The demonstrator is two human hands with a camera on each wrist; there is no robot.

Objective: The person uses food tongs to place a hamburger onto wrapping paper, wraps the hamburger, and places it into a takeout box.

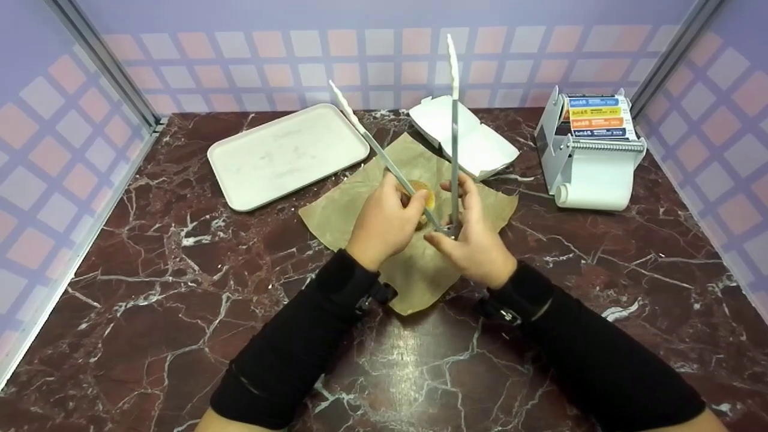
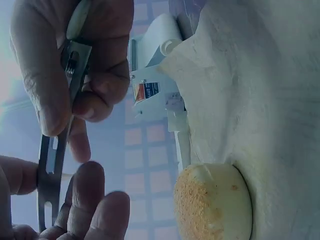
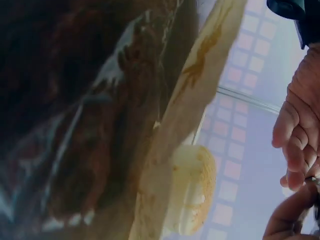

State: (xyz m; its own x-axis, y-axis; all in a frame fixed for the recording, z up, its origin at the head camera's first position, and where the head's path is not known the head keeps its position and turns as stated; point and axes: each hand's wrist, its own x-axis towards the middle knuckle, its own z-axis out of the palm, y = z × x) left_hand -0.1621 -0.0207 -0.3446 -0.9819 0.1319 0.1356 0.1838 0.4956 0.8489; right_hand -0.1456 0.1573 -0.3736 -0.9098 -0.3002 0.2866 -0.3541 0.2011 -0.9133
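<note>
Both hands hold a pair of metal tongs [image 1: 455, 132] with white wavy tips, spread wide and pointing away from me. My left hand [image 1: 387, 225] grips the left arm of the tongs. Near the hinge end, my right hand [image 1: 480, 246] holds the tongs between thumb and fingers. Beneath the hands, a small round cake [image 2: 225, 200] with a crumbly golden top and pale sides sits on brown paper [image 1: 414, 288]. In the head view the left hand and tongs partly cover the cake. The tongs' slotted metal arm [image 2: 50, 170] shows close up in the left wrist view.
A white tray [image 1: 288, 156] lies at the back left. Behind the paper is an unfolded white carton [image 1: 480, 147]. A dispenser [image 1: 594, 144] with colourful labelled boxes and a white roll stands at the back right. Tiled-pattern walls enclose the dark marbled table [image 1: 150, 312].
</note>
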